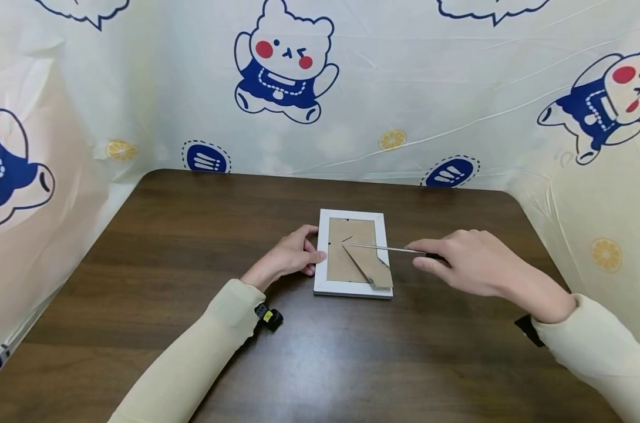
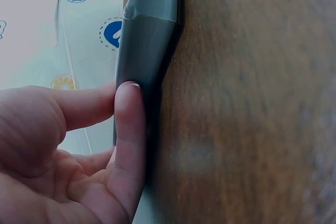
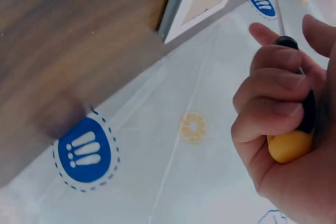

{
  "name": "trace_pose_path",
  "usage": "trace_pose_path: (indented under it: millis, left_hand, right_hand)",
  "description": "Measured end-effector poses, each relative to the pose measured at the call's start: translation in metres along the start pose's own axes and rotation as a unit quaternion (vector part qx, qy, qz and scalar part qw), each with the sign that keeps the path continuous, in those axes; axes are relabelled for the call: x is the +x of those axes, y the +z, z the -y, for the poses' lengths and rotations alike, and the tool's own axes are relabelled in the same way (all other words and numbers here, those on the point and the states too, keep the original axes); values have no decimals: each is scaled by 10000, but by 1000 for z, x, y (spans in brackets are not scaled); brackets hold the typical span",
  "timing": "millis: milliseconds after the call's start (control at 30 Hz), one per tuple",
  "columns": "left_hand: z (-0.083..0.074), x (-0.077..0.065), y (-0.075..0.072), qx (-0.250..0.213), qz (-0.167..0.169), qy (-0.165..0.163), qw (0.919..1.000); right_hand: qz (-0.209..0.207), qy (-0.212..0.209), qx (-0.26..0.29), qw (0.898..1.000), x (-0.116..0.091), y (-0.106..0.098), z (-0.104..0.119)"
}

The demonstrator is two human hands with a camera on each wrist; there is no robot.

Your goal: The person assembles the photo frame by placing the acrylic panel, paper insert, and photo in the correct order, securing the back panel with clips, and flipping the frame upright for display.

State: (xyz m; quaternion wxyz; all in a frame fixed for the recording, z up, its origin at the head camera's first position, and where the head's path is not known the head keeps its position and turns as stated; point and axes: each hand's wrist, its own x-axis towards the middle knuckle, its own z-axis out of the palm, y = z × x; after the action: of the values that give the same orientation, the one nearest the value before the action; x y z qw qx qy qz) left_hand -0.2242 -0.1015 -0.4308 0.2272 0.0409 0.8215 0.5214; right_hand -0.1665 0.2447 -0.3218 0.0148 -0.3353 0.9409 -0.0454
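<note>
A white picture frame (image 1: 322, 270) lies face down on the table, showing its brown backing board (image 1: 341, 267) and a folding stand (image 1: 375, 273) slanting across the lower right. My left hand (image 1: 288, 254) grips the frame's left edge, thumb over the rim; the left wrist view shows fingers against the grey side of the frame (image 2: 147, 45). In my right hand (image 1: 473, 264) is a screwdriver (image 1: 399, 249), its shaft reaching left across the board to near a small dark tab (image 1: 347, 239). The right wrist view shows fingers curled round its black and yellow handle (image 3: 290, 146).
The dark brown wooden table (image 1: 235, 229) has rounded far corners. A pale printed curtain (image 1: 352, 147) stands behind its far edge and along both sides. A small black device (image 1: 269, 317) is strapped at the left wrist, another (image 1: 529, 330) at the right.
</note>
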Motion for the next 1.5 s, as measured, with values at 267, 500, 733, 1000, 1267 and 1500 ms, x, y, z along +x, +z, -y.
trace_pose_path:
  millis: [267, 500, 733, 1000, 1267, 1500]
  left_hand:
    - [-1, -2, 0, -18, -15, -50, 10000]
    - [0, -1, 0, -79, 3, -24, 10000]
    - [-1, -1, 1, -55, 9, -13, 10000]
    - [-2, -1, 0, -29, 24, 5, 10000]
    - [-2, -2, 1, -38, 24, -7, 10000]
    - [-1, -2, -1, -7, 16, 20, 10000]
  right_hand:
    - [-555, -796, -526, 9939, -18, -3, 3]
    - [-901, -1232, -903, 9842, -24, 3, 6]
    - [-907, -1287, -964, 9828, -21, 6, 7]
    - [-769, -1324, -942, 9837, -19, 7, 9]
    - [-751, -1256, -1055, 9836, -19, 7, 10]
    - [-286, -765, -770, 9937, -16, 7, 16]
